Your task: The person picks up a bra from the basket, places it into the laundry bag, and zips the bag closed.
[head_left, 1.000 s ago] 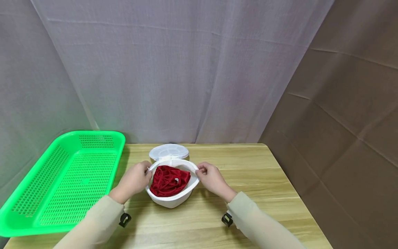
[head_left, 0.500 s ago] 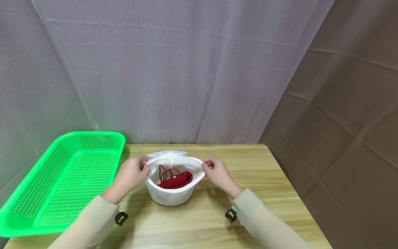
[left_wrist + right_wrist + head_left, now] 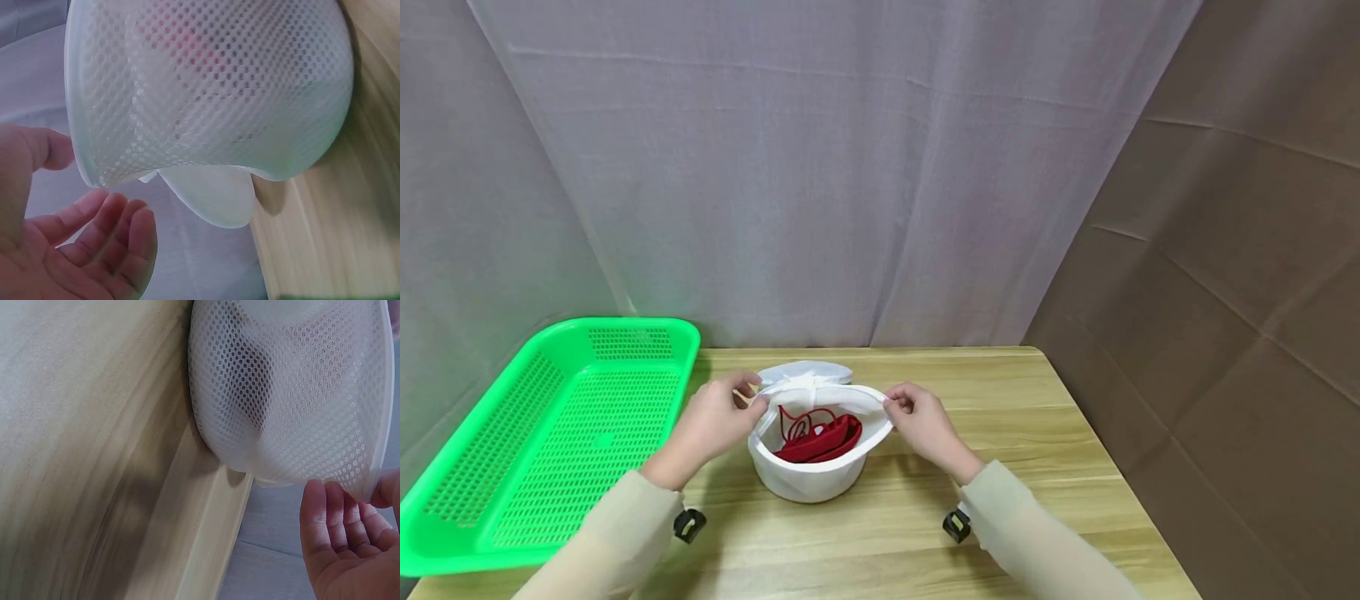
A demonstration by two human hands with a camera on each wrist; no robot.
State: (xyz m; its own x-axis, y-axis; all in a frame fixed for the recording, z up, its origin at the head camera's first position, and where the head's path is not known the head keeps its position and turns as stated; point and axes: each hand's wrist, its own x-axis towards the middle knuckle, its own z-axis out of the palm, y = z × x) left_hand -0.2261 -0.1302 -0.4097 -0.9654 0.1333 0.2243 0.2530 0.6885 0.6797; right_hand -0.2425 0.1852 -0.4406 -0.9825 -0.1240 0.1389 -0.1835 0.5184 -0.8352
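A white mesh laundry bag [image 3: 808, 482] stands on the table, its zippered mouth open and its lid folded back behind. Inside lies a red garment [image 3: 823, 440] with thin straps. My right hand [image 3: 922, 422] pinches the right end of the rim, thumb on one side and fingertips on the other in the right wrist view. At the left end of the rim is my left hand [image 3: 715, 423]. In the left wrist view its thumb touches or nearly touches the rim's edge, while the loosely bent fingers [image 3: 115, 231] sit just below, with a gap between.
A green plastic basket [image 3: 687, 367] with a perforated floor stands to the left, near my left forearm. The wooden table [image 3: 1000, 433] extends to the right. Grey cloth [image 3: 820, 183] hangs behind, and brown cloth [image 3: 1247, 292] borders the right side.
The bag's mouth was pulled wider and tipped upright, and the red garment slid down and folded inside. Both hands moved apart. Lately the left hand's thumb and fingers have parted at the rim.
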